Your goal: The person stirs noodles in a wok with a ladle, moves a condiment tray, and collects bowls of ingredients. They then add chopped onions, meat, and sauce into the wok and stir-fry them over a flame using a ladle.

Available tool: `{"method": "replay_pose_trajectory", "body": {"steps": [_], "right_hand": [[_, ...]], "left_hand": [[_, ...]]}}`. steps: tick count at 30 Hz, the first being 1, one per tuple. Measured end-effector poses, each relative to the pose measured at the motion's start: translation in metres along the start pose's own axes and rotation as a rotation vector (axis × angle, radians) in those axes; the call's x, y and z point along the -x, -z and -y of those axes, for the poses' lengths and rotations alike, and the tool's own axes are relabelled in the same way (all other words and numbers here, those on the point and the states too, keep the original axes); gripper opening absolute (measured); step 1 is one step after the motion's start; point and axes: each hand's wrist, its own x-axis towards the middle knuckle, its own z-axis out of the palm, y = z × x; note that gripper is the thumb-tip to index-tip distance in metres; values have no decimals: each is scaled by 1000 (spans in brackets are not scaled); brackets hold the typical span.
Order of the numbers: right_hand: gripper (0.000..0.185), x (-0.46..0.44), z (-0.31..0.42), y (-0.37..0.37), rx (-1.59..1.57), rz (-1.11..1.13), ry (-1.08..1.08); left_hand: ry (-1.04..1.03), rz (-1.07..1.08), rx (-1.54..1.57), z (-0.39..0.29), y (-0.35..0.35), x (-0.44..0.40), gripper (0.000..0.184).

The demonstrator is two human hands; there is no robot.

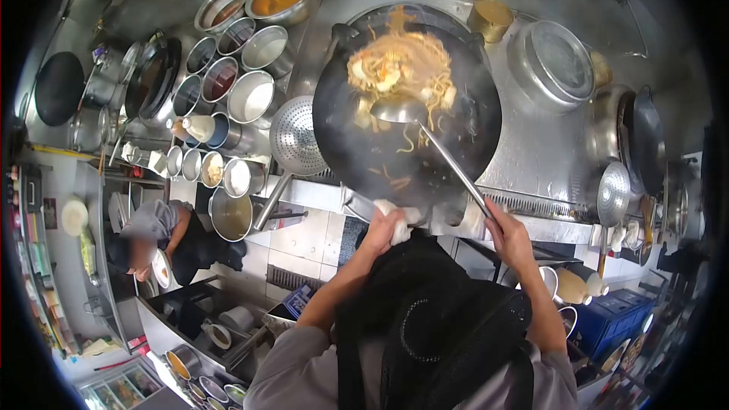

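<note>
My left hand is closed around a folded white cloth at the near rim of a large black wok. Whatever the cloth covers at the rim is hidden. In my right hand is the handle of a long metal ladle, slanting up and left into the wok. The ladle's bowl rests against the noodles, which are mixed with pale and orange pieces and look blurred, some of them high at the wok's far side. Steam hangs over the wok.
A perforated strainer lies left of the wok, beside several metal seasoning pots. Right are a large lidded pot and a second strainer. A yellowish can stands behind. A person holding a plate is at lower left.
</note>
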Motion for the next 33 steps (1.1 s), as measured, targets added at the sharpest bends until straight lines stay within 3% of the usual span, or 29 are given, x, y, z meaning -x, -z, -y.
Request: {"method": "replay_pose_trajectory", "body": {"steps": [3, 4, 5, 7, 8, 11, 15, 16, 22, 25, 27, 30, 32, 33], "right_hand": [[51, 6, 39, 28, -167, 92, -179], [50, 4, 49, 36, -224, 108, -259], [50, -2, 58, 44, -214, 100, -249], [49, -13, 72, 57, -333, 154, -476], [49, -19, 70, 60, -322, 144, -465], [50, -47, 49, 42, -3, 45, -91], [49, -95, 27, -31, 157, 32, -105], [49, -96, 27, -26, 156, 36, -101], [54, -73, 42, 80, 128, 249, -53], [54, -86, 56, 61, 244, 195, -156], [52, -108, 32, 10, 268, 103, -69], [53, -95, 18, 17, 318, 189, -35], [53, -82, 34, 83, 404, 268, -92], [54, -80, 40, 106, 484, 352, -157]], "left_hand": [[137, -96, -55, -54, -18, -40, 24], [126, -118, 80, -79, -37, -52, 19], [115, -109, 86, -85, -37, -72, 19], [114, -9, 119, -85, -35, -104, 19], [93, -54, 127, -79, -39, -108, 22], [121, -72, 110, -73, -35, -129, 24], [74, -59, 30, -70, -32, -137, 23], [59, 11, 34, -70, -26, -138, 22], [55, -33, 41, -84, -29, -80, 29], [101, -25, 8, -83, -32, -91, 24], [140, 31, 3, -79, -26, -111, 16], [89, -50, -14, -89, -38, -87, 15], [139, -87, 0, -91, -41, -41, 16], [31, -80, 77, -97, -57, -14, 17]]}}
